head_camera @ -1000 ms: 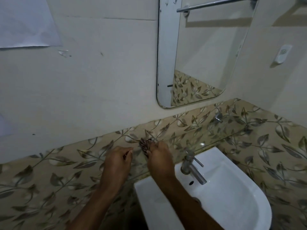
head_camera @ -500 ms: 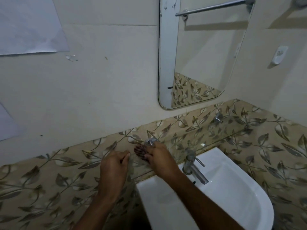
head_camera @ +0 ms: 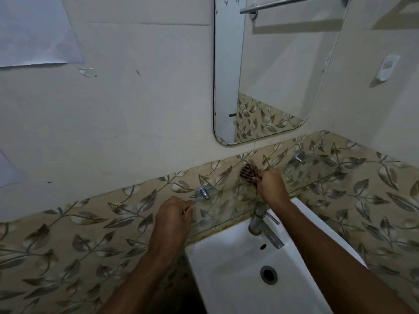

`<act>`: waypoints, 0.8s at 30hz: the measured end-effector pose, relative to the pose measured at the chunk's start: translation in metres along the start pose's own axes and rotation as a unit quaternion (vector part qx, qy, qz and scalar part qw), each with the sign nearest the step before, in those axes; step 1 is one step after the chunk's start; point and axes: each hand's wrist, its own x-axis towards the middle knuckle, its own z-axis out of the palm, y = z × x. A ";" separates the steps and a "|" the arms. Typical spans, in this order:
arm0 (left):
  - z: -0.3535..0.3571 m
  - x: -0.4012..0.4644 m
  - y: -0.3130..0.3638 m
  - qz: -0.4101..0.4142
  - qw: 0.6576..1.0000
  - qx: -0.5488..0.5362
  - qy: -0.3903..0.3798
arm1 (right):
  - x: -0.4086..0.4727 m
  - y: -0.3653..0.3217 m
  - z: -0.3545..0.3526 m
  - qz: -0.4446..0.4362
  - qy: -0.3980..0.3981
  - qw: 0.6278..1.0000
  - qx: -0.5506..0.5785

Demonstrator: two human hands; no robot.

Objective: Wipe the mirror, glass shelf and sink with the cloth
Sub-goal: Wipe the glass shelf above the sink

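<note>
A clear glass shelf (head_camera: 229, 200) runs along the leaf-patterned tile band above the white sink (head_camera: 229, 266). My right hand (head_camera: 271, 185) is shut on a dark striped cloth (head_camera: 248, 173) and presses it on the shelf, just above the tap. At the shelf's left end, beside a chrome shelf bracket (head_camera: 203, 192), my left hand (head_camera: 173, 217) pinches the front edge of the glass. The mirror (head_camera: 272, 75) hangs on the wall above, apart from both hands.
A chrome tap (head_camera: 264, 227) stands at the back of the sink under my right wrist. A second shelf bracket (head_camera: 299, 157) sits further right. A white wall holder (head_camera: 386, 68) is at the right, paper sheets (head_camera: 36, 30) at the upper left.
My right hand has slid the cloth to the right along the shelf, away from my left hand. The left hand stays at the shelf's left end, and its bracket now shows.
</note>
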 end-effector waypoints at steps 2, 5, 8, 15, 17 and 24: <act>0.002 0.000 -0.002 0.003 1.000 0.002 0.003 | -0.010 -0.007 0.005 0.025 0.032 0.999 -0.002; 0.000 -0.001 -0.007 -0.009 1.000 0.002 0.005 | -0.032 -0.029 0.014 0.032 0.054 0.998 0.028; -0.004 -0.003 -0.012 -0.005 1.000 0.002 0.009 | -0.058 -0.059 0.024 -0.043 0.042 0.998 0.034; -0.014 -0.005 -0.022 0.001 1.000 0.007 0.024 | -0.119 -0.119 0.047 -0.121 0.016 0.991 0.060; -0.017 -0.005 -0.026 -0.015 0.999 0.024 0.032 | -0.127 -0.138 0.056 -0.162 0.004 0.985 0.063; -0.030 -0.010 -0.035 -0.044 0.994 0.062 0.073 | -0.124 -0.140 0.054 -0.295 -0.078 0.945 0.120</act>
